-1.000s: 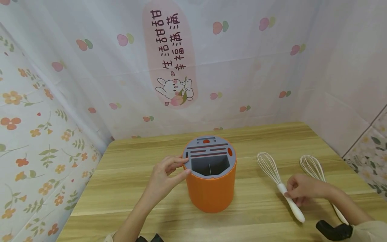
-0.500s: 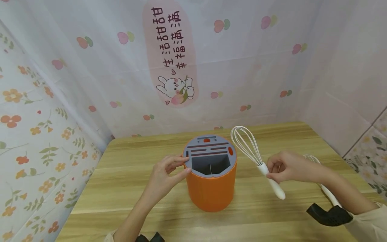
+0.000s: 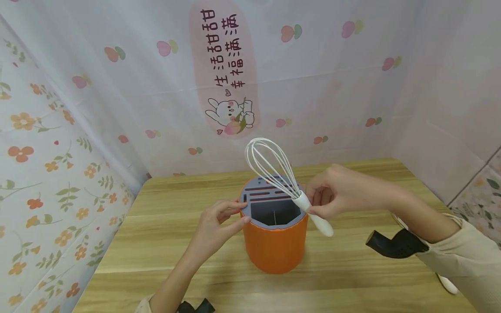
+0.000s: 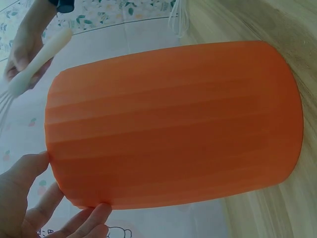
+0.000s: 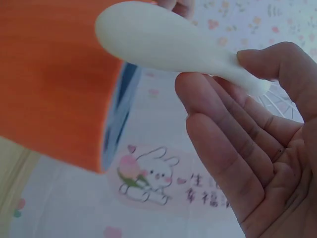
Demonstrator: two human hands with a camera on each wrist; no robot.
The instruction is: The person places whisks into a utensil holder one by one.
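As I look through the head camera from my station, taking clock positions around the orange holder (image 3: pixel 275 252), a flower-printed cloth (image 3: pixel 45 130) slants down at about ten o'clock, and the person's left hand (image 3: pixel 217 221) sits at nine, thumb and fingers spread along the rim and gripping it. I have the holder standing upright on the wood-grain tabletop (image 3: pixel 129 252), its grey insert (image 3: pixel 252 182) showing narrow slots toward twelve and a larger divided compartment toward six. Between eleven and twelve I see a pink panel (image 3: pixel 231 115) on the back cloth, with a rabbit and lettering. I find the white whisk (image 3: pixel 321 225) raised and tilted over the holder's two-o'clock side in this view, wires toward eleven, handle end between four and five; my left wrist view shows a gap between its handle and the holder. At about two to three o'clock, the right hand (image 3: pixel 334 191) pinches that handle near the wires, thumb against fingers, and my two hands are well apart. Farther right, between three and four, I see a black wrist piece (image 3: pixel 399 244), a beige sleeve (image 3: pixel 469 256), and a second whisk (image 3: pixel 449 284) lying on the tabletop, mostly hidden behind the arm.
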